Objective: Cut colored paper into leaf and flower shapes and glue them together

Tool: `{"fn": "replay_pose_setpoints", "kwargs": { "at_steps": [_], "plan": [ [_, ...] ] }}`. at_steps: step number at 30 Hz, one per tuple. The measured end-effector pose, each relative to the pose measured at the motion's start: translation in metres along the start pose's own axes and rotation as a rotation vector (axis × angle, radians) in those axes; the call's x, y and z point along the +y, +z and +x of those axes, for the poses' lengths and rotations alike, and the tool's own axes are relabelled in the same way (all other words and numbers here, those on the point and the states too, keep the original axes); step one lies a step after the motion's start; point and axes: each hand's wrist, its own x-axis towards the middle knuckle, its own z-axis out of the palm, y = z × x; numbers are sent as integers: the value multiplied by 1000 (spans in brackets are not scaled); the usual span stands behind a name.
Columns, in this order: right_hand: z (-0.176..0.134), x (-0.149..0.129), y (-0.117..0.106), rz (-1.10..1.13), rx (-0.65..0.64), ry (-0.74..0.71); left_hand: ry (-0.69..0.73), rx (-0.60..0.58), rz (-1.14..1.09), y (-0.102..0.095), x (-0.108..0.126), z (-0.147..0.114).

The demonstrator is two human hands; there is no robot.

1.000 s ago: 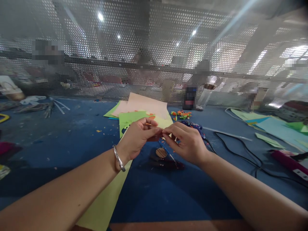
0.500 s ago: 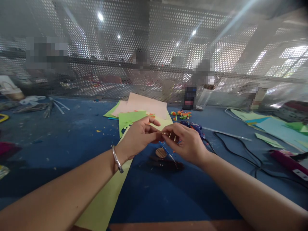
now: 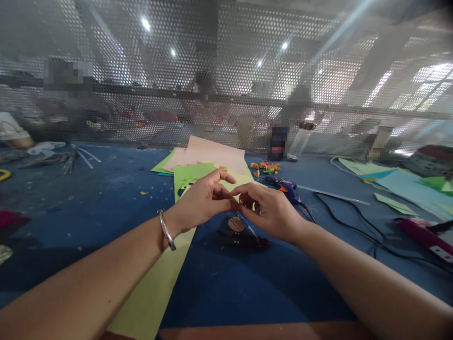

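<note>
My left hand [image 3: 205, 200] and my right hand [image 3: 271, 210] meet at the fingertips over the blue table. Thumb and fingers of each are pinched together; whatever lies between them is too small or hidden to make out. Just below the fingertips lies a round wooden disc [image 3: 235, 224]. A thin blue stick [image 3: 249, 225] slants beside it, its upper end running behind my right fingers. A dark, shiny flat piece [image 3: 244, 241] lies under both. Beyond my right hand rests a dark blue glue gun [image 3: 289, 192] with orange parts, partly covered by the hand.
Green and pink paper sheets [image 3: 215, 152] lie ahead, with a long yellow-green sheet [image 3: 148, 293] under my left arm. Orange and green scraps [image 3: 265, 167] sit behind the glue gun. A black cord [image 3: 348, 215] and a magenta power strip [image 3: 424, 238] are at right. A perforated metal screen [image 3: 159, 94] bounds the back.
My right hand has shifted slightly left, its fingertips now overlapping those of my left hand. More of the glue gun shows. The view has moved a little.
</note>
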Motion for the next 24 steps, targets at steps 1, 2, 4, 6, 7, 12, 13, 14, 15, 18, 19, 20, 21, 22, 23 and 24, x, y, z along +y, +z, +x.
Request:
{"fn": "replay_pose_setpoints", "kwargs": {
  "at_steps": [1,2,4,6,7,12,13,14,15,18,19,20,21,22,23,24],
  "plan": [
    [0,0,0,-1,1,-2,0,20,-8,1,-1,0],
    [1,0,0,-2,4,-4,-2,40,-16,2,-2,0],
    [1,0,-1,1,10,-3,-5,72,-21,4,-2,1],
    [2,-1,-1,10,20,8,11,89,-3,5,-2,1],
    [2,-1,-1,18,25,13,27,95,20,5,-1,1],
    [2,0,-1,41,67,1,117,123,219,3,-2,0],
    [2,0,-1,39,73,-1,126,122,241,2,-3,0],
    [2,1,-1,40,77,-2,130,118,252,2,-3,0],
    [2,1,-1,42,78,-1,132,113,256,2,-4,0],
    [2,1,-1,56,76,3,120,96,248,2,-5,1],
    [1,1,-1,61,77,2,114,90,238,2,-5,1],
    [1,1,-1,65,78,1,106,85,226,2,-4,1],
    [1,1,-1,67,78,1,96,82,211,3,-4,1],
    [1,1,-1,68,77,1,88,79,194,3,-3,1],
    [2,1,-1,66,76,2,81,77,177,4,-2,1],
    [2,1,-1,62,76,4,77,76,163,4,-2,1]
  ]
}}
